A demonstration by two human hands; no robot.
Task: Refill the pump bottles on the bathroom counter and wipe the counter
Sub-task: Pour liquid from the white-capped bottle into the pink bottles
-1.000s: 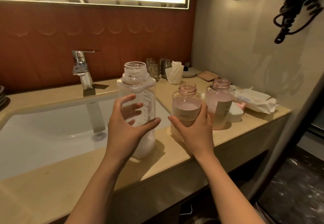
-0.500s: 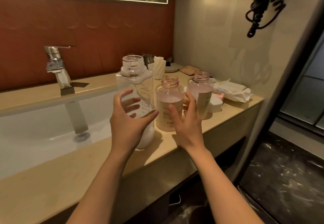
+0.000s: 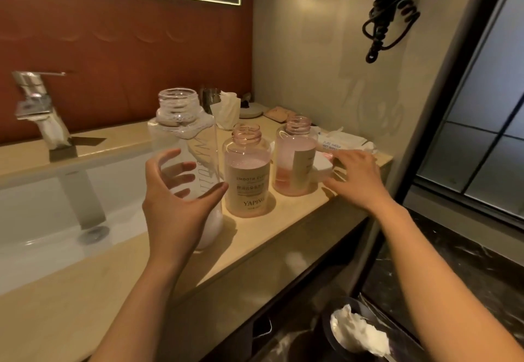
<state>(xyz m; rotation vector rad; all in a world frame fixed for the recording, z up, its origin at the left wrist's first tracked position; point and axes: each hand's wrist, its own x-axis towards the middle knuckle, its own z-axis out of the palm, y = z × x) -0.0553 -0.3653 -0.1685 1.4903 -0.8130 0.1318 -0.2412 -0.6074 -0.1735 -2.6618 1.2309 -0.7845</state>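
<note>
Two hands: both bare and reaching forward over the counter edge, well apart from each other.
Left hand: curled round the lower half of a tall clear plastic bottle; the thumb lies on the near side and the fingers show through the wall from behind.
Tall clear plastic bottle: upright, neck open with no pump, foam clinging inside the shoulder and a little pale liquid at the bottom; it is at the front of the counter beside the basin's right edge.
Right hand: fingers straight and spread, palm down, holding nothing; whether the fingertips touch anything beneath cannot be told.
Short clear bottle with a beige label: upright and uncapped, just right of the tall bottle, pale pink liquid to the shoulder.
Pink-tinted clear bottle: upright and uncapped, between the labelled bottle and the right hand, with a darker pink layer low down.
Beige stone counter: carries all three bottles.
White packet of wet wipes: lies flat beyond the right hand, near the wall.
White rectangular basin: sunk in the counter to the left, under a chrome lever tap.
Folded white tissue: stands in the back corner.
Black coiled cord: hangs on the right wall.
Dark bin holding crumpled white paper: on the floor below the counter.
</note>
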